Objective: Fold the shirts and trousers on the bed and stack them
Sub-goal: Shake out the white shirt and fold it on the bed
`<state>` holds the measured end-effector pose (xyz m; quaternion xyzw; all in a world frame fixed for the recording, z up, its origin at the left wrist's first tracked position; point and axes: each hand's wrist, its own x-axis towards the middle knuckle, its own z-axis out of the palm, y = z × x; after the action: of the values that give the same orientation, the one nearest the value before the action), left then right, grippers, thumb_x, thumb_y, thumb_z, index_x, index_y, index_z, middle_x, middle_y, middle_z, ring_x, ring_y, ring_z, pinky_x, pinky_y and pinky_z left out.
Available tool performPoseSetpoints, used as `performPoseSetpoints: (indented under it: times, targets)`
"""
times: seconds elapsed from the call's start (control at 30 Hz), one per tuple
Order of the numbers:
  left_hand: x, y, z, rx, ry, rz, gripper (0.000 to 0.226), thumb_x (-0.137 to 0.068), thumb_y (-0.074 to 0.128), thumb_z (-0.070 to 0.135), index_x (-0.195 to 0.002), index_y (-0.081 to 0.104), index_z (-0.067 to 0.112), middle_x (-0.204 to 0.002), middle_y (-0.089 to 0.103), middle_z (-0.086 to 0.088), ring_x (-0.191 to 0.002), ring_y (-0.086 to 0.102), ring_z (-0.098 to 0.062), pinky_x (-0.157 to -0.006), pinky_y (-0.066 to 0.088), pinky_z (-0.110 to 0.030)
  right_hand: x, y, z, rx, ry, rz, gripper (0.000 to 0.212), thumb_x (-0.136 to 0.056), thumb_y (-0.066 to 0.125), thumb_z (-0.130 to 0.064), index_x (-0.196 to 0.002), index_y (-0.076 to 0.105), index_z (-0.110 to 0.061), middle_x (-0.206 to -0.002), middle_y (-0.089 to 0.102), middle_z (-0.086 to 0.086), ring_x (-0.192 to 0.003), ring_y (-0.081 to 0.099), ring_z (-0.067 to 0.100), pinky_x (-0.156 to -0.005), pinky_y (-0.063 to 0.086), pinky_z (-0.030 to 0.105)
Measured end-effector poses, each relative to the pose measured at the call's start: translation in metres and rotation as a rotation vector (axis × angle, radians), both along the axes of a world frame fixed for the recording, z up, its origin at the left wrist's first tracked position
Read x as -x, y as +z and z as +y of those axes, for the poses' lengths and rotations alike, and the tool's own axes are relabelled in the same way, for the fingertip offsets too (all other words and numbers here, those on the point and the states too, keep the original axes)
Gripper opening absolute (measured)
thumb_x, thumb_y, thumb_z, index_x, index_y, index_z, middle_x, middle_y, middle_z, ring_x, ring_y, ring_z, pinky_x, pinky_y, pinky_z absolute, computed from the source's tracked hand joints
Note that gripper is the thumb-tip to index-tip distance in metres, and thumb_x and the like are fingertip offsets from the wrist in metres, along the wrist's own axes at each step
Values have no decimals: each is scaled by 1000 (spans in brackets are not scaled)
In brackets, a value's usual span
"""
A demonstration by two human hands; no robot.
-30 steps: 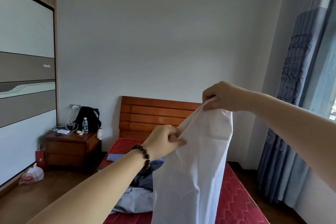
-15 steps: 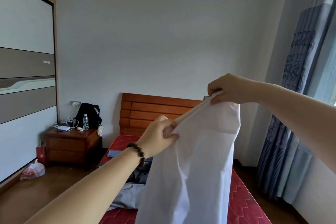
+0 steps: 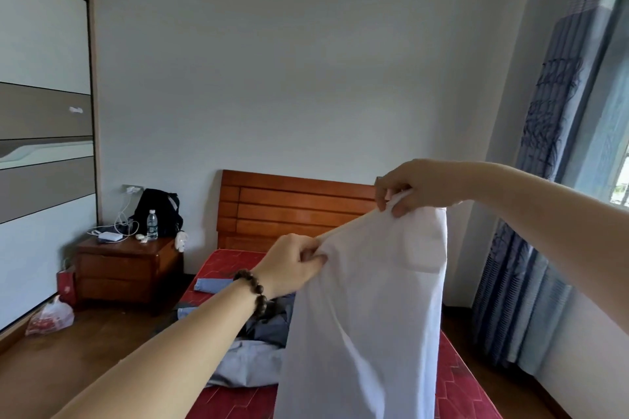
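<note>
A white garment (image 3: 367,309) hangs in the air in front of me, over the bed (image 3: 452,381). My left hand (image 3: 292,265), with a bead bracelet on the wrist, pinches its top edge on the left. My right hand (image 3: 412,185) grips the same edge higher up on the right. On the red bed cover behind the garment lies a heap of grey and blue clothes (image 3: 252,350), partly hidden. A small folded blue piece (image 3: 212,284) sits near the headboard.
A wooden headboard (image 3: 292,207) stands against the far wall. A nightstand (image 3: 126,269) at the left carries a black bag, a water bottle and cables. A wardrobe (image 3: 44,146) fills the left wall. Blue curtains (image 3: 544,214) hang at the right. A plastic bag (image 3: 51,315) lies on the floor.
Both hands have kept their hold on the white garment and spread a little apart along its top edge. The view has shifted slightly.
</note>
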<state>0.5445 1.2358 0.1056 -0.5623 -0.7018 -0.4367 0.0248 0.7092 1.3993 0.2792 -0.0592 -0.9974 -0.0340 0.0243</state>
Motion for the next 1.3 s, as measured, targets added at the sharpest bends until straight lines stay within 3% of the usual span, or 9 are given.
performPoseSetpoints:
  times: [0.1, 0.3, 0.4, 0.47, 0.63, 0.73, 0.9, 1.13, 1.3]
  targets:
    - [2, 8, -2, -31, -76, -78, 35, -96, 55, 25, -77, 68, -1, -63, 53, -19, -56, 42, -16, -57, 32, -28, -4, 0, 3, 40, -19, -76, 26, -81, 71, -21, -84, 65, -46, -97, 64, -11, -89, 53, -5, -76, 39, 8]
    - [7, 17, -3, 15, -162, -170, 30, -96, 56, 18, -72, 68, 5, -65, 61, -9, -60, 53, -20, -64, 43, -31, -9, -5, 19, 23, -116, 20, 18, -76, 78, -25, -90, 70, -31, -102, 65, -7, -100, 58, 10, -97, 43, 32]
    - [5, 18, -1, 184, -171, -47, 11, -90, 65, 18, -89, 75, 14, -86, 73, -5, -78, 65, -17, -76, 51, -28, -8, -11, 20, 43, -99, 45, 20, -77, 77, -20, -94, 68, -25, -96, 64, -5, -95, 58, 13, -90, 47, 34]
    - [8, 26, -1, 218, -129, 56, 6, -88, 68, 21, -86, 74, 21, -77, 71, 4, -68, 62, -4, -64, 51, -22, -5, -7, 20, -2, -94, 74, 28, -79, 75, -19, -104, 63, -25, -92, 59, -5, -89, 54, 15, -79, 44, 29]
    - [17, 23, -8, -197, -15, 67, 5, -86, 70, 21, -82, 72, 22, -67, 65, 11, -61, 60, -4, -53, 47, -17, 6, -3, 19, -185, -74, 468, 14, -85, 66, -25, -97, 71, -20, -91, 64, -3, -92, 57, 19, -78, 44, 30]
    - [9, -8, -5, 172, 18, 106, 12, -85, 69, 24, -81, 73, 13, -74, 70, -1, -65, 64, -16, -59, 52, -31, 20, -36, 10, -305, -117, 121, 19, -90, 62, -27, -105, 68, -16, -90, 51, -7, -89, 49, 14, -73, 36, 25]
    - [26, -16, -14, -186, 62, -70, 12, -86, 67, 20, -81, 70, 10, -65, 64, 5, -56, 55, -5, -54, 46, -21, 27, -17, 7, -229, -89, 341, 12, -87, 64, -25, -98, 69, -23, -97, 64, -2, -95, 57, 24, -79, 47, 34]
    - [-6, -72, 6, -262, 108, -117, 17, -88, 64, 28, -77, 66, 16, -74, 62, 5, -65, 57, -4, -59, 44, -17, 46, -11, -15, -354, -4, 221, 10, -88, 65, -24, -97, 70, -21, -85, 48, -10, -89, 47, 15, -78, 41, 29]
    - [-27, -118, 14, -223, 135, -211, 25, -83, 67, 37, -83, 70, 12, -84, 67, 2, -73, 64, -11, -68, 54, -33, 48, -3, -19, -373, -2, 232, 9, -87, 66, -24, -94, 70, -20, -78, 44, -15, -88, 44, 14, -76, 40, 30]
